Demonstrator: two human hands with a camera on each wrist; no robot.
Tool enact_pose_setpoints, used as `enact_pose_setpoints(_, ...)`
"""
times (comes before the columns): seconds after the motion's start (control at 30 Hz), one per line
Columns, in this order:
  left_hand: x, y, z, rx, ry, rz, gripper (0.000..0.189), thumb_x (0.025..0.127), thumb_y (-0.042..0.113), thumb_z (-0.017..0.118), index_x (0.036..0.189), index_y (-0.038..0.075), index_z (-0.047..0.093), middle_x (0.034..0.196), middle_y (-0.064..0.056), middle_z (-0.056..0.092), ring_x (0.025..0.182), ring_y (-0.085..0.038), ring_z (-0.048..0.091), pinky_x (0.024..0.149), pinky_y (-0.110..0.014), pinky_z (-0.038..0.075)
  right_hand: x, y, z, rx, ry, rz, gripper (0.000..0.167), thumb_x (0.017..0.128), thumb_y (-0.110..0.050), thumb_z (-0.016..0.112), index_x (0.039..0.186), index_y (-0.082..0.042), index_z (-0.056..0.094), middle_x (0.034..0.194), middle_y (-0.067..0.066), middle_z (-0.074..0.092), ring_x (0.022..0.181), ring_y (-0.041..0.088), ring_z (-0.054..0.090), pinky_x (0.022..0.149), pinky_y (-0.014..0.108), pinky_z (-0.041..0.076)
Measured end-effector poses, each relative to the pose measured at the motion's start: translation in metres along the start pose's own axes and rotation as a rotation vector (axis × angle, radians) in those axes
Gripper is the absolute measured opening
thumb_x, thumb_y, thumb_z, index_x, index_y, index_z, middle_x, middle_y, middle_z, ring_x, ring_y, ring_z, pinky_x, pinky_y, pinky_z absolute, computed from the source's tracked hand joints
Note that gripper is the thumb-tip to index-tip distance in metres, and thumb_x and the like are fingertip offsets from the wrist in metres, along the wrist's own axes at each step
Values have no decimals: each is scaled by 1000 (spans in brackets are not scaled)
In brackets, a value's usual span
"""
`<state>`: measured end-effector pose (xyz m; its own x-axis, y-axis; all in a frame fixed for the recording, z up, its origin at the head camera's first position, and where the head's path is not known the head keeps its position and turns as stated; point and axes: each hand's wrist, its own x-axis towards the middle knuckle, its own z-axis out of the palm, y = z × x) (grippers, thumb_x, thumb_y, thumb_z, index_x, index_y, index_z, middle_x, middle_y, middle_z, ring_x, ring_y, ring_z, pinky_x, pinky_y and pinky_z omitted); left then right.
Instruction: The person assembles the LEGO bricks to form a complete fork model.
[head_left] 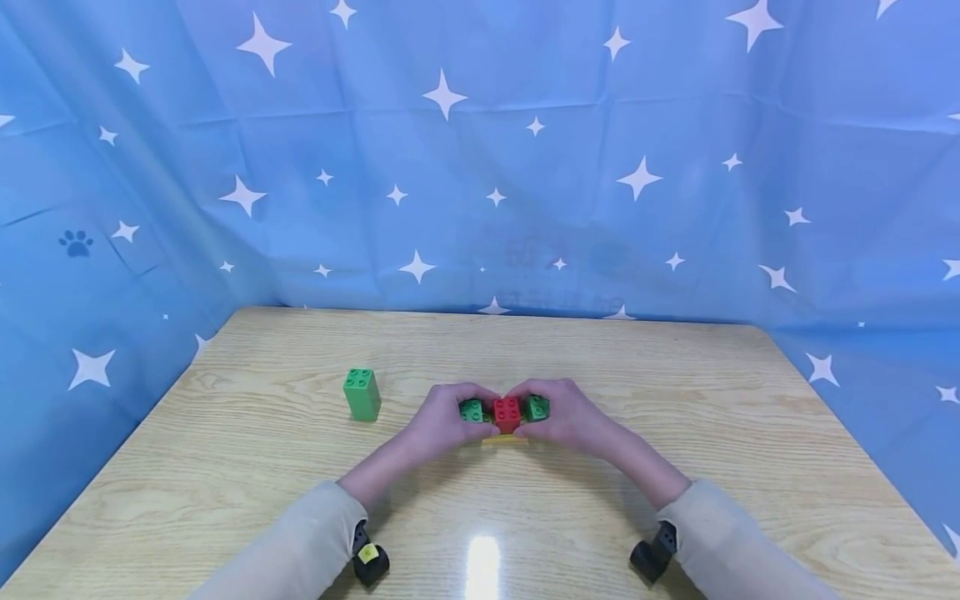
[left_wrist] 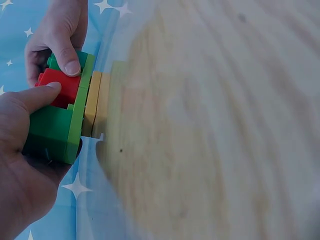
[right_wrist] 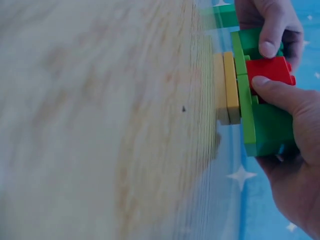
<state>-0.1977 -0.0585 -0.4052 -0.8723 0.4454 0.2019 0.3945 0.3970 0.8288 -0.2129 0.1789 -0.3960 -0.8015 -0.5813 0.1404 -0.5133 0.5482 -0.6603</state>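
Observation:
Near the middle of the table, both hands grip one structure of toy building bricks from its two ends. A red brick [head_left: 507,410] sits at its centre, between a dark green brick [left_wrist: 50,130] at the left end and another dark green brick [right_wrist: 272,127] at the right end. Under these run light green plates [left_wrist: 78,120], with a narrower yellow plate [right_wrist: 231,90] lowest, close over the tabletop. My left hand [head_left: 444,414] curls round the left end, its thumb on the red brick. My right hand [head_left: 564,416] holds the right end likewise, thumb against the red brick's side.
A separate green brick block [head_left: 362,397] stands upright on the wooden table [head_left: 262,467], left of the hands. Behind the table's far edge hangs a blue curtain [head_left: 517,208] with white stars. Each wrist carries a small black camera, the left one [head_left: 371,564] low over the table.

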Motion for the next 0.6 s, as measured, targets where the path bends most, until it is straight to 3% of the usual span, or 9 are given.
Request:
enact_pose_setpoints(0.33,2,-4,3,14,6,11,30,86,9,84,115,9,76,108,0,75,96,-13,65,79,-28,54,0,0,-1,-10,2,37,37,83,-16,88,116,-14,73,104,-5,71,94,16,63,84,39,53)
enact_pose_setpoints(0.6,4,-5,0,15,-23,-27,29,87,9,83,115,10,76,104,2,74,91,-13,62,77,-28,53,1,-1,0,-23,-11,77,37,83,-19,87,116,-11,73,105,-3,71,93,16,61,83,39,52)
